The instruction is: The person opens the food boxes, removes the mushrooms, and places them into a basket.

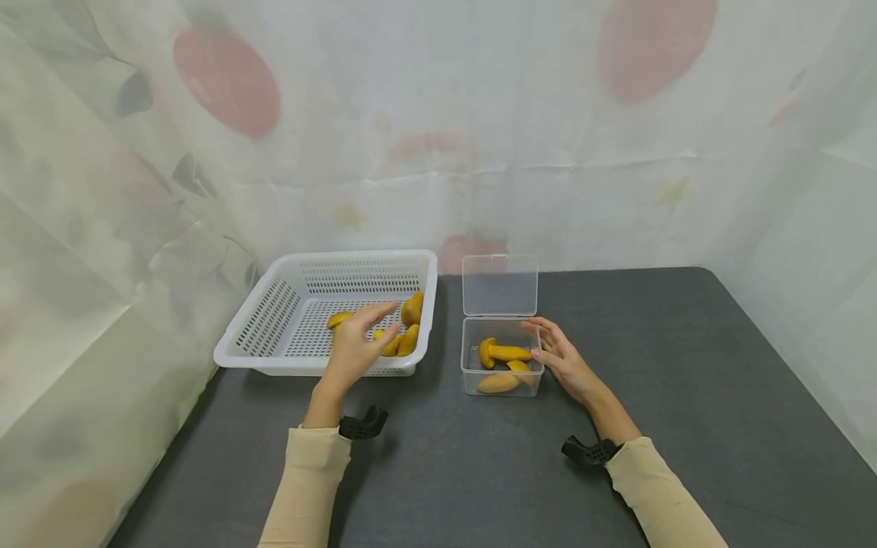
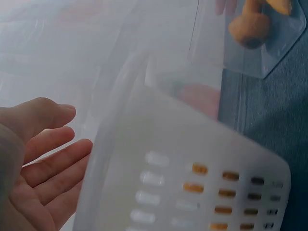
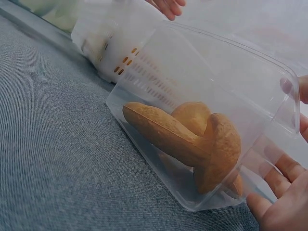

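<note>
My left hand (image 1: pixel 358 342) is over the front right part of a white perforated basket (image 1: pixel 263 361), its fingers and thumb spread with nothing between them. Below and beside it in the basket lie several yellow mushrooms (image 1: pixel 412 309). My right hand (image 1: pixel 563 361) touches the right side of a clear plastic box (image 1: pixel 479 378), its fingers reaching towards the back corner. Inside the box lie several yellow mushrooms (image 1: pixel 508 353); one is on its side across the others. In the right wrist view, fingers (image 3: pixel 284 168) partly show through the clear wall.
The box's hinged clear lid (image 1: pixel 500 285) stands upright behind it. Both containers stand on a dark grey tabletop (image 1: pixel 466 472). A pale printed curtain (image 1: pixel 438 114) hangs behind and along the left; the basket sits near the table's left edge.
</note>
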A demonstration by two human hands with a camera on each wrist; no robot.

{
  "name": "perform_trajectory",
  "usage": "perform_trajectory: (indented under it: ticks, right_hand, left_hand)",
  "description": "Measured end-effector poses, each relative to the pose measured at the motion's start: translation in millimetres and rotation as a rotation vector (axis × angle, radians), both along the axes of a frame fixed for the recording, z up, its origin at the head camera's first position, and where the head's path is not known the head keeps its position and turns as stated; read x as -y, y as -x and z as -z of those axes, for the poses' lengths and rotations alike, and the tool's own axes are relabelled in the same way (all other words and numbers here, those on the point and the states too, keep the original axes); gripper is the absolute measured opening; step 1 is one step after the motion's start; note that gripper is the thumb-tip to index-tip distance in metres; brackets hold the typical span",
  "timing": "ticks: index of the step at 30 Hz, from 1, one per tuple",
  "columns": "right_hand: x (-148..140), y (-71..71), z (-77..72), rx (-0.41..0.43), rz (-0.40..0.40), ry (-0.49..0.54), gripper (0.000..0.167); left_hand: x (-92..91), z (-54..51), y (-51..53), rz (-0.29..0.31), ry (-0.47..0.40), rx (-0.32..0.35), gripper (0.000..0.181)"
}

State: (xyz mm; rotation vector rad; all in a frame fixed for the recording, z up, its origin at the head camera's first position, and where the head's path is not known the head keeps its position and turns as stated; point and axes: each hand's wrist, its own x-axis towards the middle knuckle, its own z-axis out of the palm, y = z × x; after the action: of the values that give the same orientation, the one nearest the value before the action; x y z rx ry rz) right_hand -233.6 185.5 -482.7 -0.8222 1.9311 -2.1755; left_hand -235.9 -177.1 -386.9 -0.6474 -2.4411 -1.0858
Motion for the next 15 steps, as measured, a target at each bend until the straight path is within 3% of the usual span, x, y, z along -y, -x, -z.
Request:
perform_trajectory:
  ticks: [7, 15]
  right_hand:
    - [0.8, -1.0, -0.3, 0.016, 0.016, -0.006, 0.056]
    - [1.4, -0.3, 1.1, 0.015, 0.032, 0.003, 0.055]
  left_hand:
    - [-13.6, -0.9, 0.2, 0.063, -0.010, 0.017, 0.037]
    - [-31.9, 1.3, -0.1, 0.125, 0.015, -0.036, 0.035]
